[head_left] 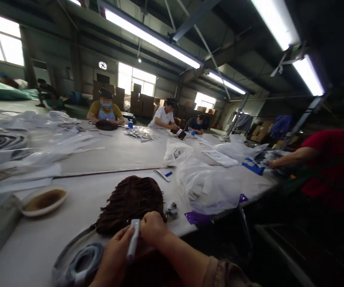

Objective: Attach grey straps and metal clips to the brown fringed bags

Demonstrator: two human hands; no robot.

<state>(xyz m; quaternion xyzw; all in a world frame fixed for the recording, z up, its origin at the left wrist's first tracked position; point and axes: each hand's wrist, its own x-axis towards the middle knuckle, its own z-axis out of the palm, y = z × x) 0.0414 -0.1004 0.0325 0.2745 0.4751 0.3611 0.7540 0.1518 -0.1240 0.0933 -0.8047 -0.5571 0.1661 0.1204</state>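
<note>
Brown fringed cloth [130,203] is laid on the bench [106,155] just past both hands, kept close for easy reach. A white pen [133,239] is gripped by the left hand [115,255]. The right hand [152,227] is curled shut on the pen's top, steadying it.

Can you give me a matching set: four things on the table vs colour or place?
Things:
1. wig
2. marker
3. dish
4. plastic bag

Descriptions:
A. white, held between the left hand and right hand
B. clear, right of the wig
C. dark brown, fringed
D. shallow, left of the wig

Pairs: 1-C, 2-A, 3-D, 4-B
</note>
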